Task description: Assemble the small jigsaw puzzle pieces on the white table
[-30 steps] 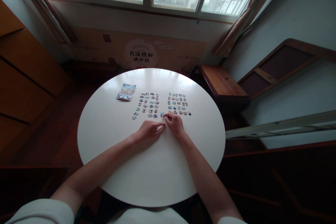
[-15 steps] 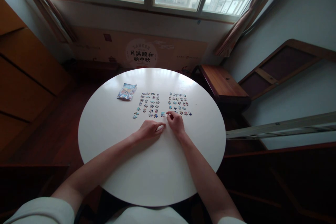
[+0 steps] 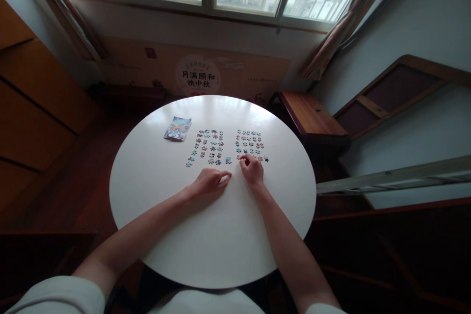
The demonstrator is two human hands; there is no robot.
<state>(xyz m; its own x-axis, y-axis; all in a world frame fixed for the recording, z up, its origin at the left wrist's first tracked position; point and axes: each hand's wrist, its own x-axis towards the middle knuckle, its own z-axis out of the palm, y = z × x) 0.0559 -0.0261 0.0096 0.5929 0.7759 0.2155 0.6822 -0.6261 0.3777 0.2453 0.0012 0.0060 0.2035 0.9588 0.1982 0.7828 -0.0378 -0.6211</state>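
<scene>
Small jigsaw puzzle pieces lie in rows in a left group (image 3: 213,148) and a right group (image 3: 250,145) on the white round table (image 3: 221,235). My right hand (image 3: 253,170) is at the front row of the right group. Its thumb and index finger are pinched at a jigsaw piece (image 3: 239,158), and the hand covers part of that row. My left hand (image 3: 210,181) rests on the table below the left group. Its thumb and index tips meet in a loop; anything between them is too small to make out. A bluish piece (image 3: 228,160), seemingly joined from smaller ones, lies between the groups.
A colourful printed packet (image 3: 177,128) lies at the table's back left. Beyond the table's right edge stands a wooden stool or side table (image 3: 312,113). A printed panel (image 3: 198,76) is under the window, and a pale rail (image 3: 390,176) runs at right.
My right hand has shifted to the right, away from the bluish piece between the groups, to the front row of the right group. My left hand has stayed put.
</scene>
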